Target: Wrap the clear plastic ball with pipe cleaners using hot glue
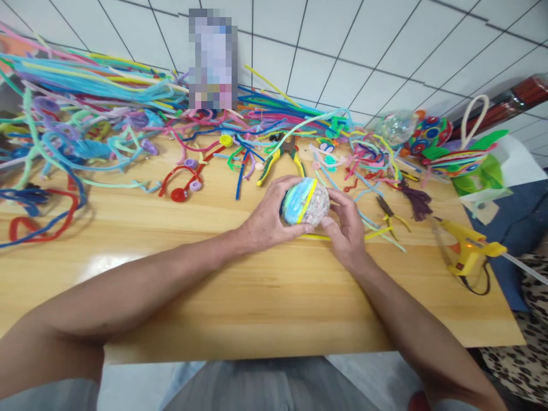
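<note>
A ball (315,204) partly covered in pipe cleaners is held just above the wooden table. Its left side has blue and green rows with a yellow strand beside them; the right side is bare, whitish and speckled. My left hand (268,214) wraps around the left side, thumb along the bottom. At the right side, my right hand (347,225) has its thumb and fingertips against the ball. A yellow pipe cleaner (377,233) stretches out behind and past my right hand; whether it joins the ball's yellow strand is hidden.
Heaps of coloured pipe cleaners (98,85) line the tiled wall. Yellow-green pliers (285,157) lie behind the ball, smaller pliers (389,214) to the right. A yellow glue gun (468,245) stands near the right edge. Decorated balls (431,134) sit at the back right.
</note>
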Available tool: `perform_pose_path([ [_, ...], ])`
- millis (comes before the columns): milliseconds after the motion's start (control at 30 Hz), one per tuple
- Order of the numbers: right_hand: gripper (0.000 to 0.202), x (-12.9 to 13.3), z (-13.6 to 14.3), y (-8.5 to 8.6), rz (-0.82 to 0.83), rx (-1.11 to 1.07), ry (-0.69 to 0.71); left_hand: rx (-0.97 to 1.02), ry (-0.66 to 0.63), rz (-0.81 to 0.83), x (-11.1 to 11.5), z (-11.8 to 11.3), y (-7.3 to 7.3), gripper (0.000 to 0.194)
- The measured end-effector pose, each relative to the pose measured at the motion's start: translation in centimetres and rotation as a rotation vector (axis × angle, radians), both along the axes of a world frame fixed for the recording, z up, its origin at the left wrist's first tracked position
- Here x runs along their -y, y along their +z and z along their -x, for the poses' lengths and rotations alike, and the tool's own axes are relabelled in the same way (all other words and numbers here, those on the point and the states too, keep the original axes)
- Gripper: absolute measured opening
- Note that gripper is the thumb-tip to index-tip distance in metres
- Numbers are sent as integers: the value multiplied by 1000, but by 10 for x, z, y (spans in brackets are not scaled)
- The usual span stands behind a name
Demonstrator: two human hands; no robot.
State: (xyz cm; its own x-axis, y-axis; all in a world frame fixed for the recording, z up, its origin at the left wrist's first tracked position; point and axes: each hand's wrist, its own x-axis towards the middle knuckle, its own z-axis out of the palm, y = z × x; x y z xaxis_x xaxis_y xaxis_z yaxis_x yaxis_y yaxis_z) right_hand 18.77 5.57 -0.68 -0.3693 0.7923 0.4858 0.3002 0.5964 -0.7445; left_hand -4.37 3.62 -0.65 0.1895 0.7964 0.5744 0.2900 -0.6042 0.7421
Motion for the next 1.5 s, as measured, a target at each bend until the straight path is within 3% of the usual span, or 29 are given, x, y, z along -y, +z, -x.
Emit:
perform_pose_path([
  [1200, 54, 1, 0, 3, 38, -38, -26, -86, 68, 47, 5, 0, -2, 92],
  [1367, 44, 0, -1, 8, 12, -30, -151, 10, -4, 86, 4, 6, -3, 78],
  [1500, 33, -1, 2, 8, 41, -113, -142, -18, -6, 105, 1, 14, 0, 63],
])
